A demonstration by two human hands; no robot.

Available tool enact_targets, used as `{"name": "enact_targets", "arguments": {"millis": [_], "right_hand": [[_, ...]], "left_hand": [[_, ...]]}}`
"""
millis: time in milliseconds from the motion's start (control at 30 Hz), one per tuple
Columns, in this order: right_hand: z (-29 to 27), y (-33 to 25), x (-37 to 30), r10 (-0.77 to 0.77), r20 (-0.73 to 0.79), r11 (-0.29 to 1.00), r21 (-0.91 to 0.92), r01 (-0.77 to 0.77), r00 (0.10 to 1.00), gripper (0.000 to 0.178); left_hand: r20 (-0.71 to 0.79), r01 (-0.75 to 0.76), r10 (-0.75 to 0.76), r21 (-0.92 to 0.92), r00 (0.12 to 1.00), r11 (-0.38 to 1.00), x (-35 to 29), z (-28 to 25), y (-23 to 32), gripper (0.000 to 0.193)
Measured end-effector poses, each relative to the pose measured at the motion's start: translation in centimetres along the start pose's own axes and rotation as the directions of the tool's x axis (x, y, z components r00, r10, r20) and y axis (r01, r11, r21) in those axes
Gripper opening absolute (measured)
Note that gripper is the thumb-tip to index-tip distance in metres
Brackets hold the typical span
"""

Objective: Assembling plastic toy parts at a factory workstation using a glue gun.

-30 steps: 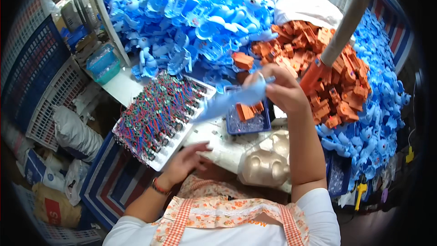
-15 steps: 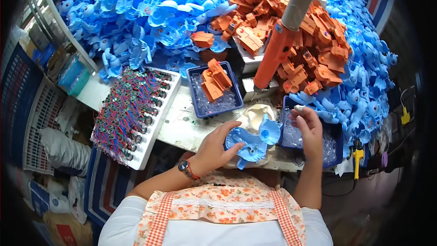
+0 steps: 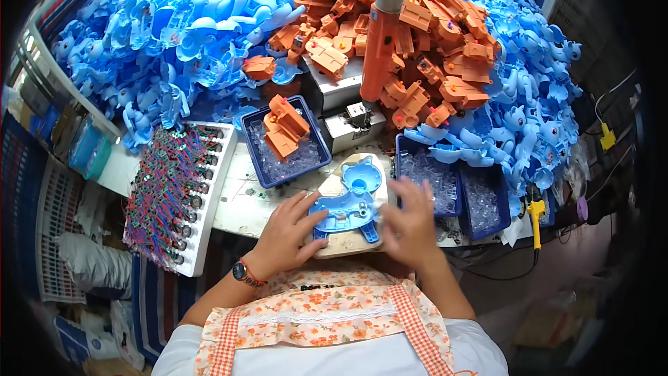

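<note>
A blue plastic toy shell half (image 3: pixel 346 212), hollow side up and animal-shaped, lies in a cream-coloured block (image 3: pixel 341 244) in front of me. My left hand (image 3: pixel 284 231) grips the shell's left end, with fingers along its upper edge and the thumb by a leg. At the shell's right side is my right hand (image 3: pixel 412 223), smeared by motion. Whether it touches the shell or holds anything cannot be made out. Inside the shell, small clear and metallic-looking bits show near its right end.
Blue bins (image 3: pixel 325 155) of small clear parts flank the block, the left one also holding orange housings (image 3: pixel 286 129). Wired circuit boards fill a white foam tray (image 3: pixel 217 212). Behind rise blue shells (image 3: pixel 167 35) and orange housings, with an orange-sleeved pole (image 3: pixel 380 56) standing among them.
The blue shell has gone from being held in my left hand to lying in the cream block. My right hand has moved from over the right bin to the shell's side. The view has shifted.
</note>
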State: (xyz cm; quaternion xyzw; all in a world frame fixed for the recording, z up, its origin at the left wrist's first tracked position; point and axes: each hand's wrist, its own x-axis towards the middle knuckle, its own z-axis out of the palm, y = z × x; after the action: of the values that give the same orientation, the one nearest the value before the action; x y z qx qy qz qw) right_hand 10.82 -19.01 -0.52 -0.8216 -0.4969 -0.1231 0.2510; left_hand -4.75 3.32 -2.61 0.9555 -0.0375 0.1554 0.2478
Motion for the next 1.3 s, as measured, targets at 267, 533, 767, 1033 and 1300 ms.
{"name": "enact_targets", "arguments": {"millis": [267, 533, 767, 1033, 1300], "right_hand": [[-6.6, 5.3, 7.7, -0.007, -0.401, 0.942, -0.309, -0.128, 0.916, 0.021], [-0.3, 0.5, 12.7, -0.313, 0.034, 0.947, -0.066, 0.314, 0.949, 0.018], [10.9, -6.3, 19.5, -0.156, -0.062, 0.935, -0.331, 0.127, 0.986, 0.033], [8.1, -6.2, 18.6, -0.233, -0.276, 0.968, 0.031, 0.251, 0.932, 0.044], [2.0, -7.9, 11.2, 0.055, 0.273, 0.578, 0.775, -0.253, 0.96, 0.044]], "left_hand": [[-0.05, -0.021, 0.018, -0.068, 0.999, 0.997, -0.4, 0.6, -0.3, 0.054], [-0.114, 0.028, -0.044, -0.142, 0.993, 0.99, -1.9, 0.1, -1.1, 0.05], [-0.172, -0.056, 0.036, -0.114, 0.984, 0.992, -1.3, 0.4, -0.6, 0.045], [-0.316, 0.076, -0.22, -0.41, 0.923, 0.909, -2.1, -1.4, -1.3, 0.045], [0.139, -0.055, -0.458, -0.921, 0.878, -0.386, 1.1, -1.4, -0.4, 0.041]]}}
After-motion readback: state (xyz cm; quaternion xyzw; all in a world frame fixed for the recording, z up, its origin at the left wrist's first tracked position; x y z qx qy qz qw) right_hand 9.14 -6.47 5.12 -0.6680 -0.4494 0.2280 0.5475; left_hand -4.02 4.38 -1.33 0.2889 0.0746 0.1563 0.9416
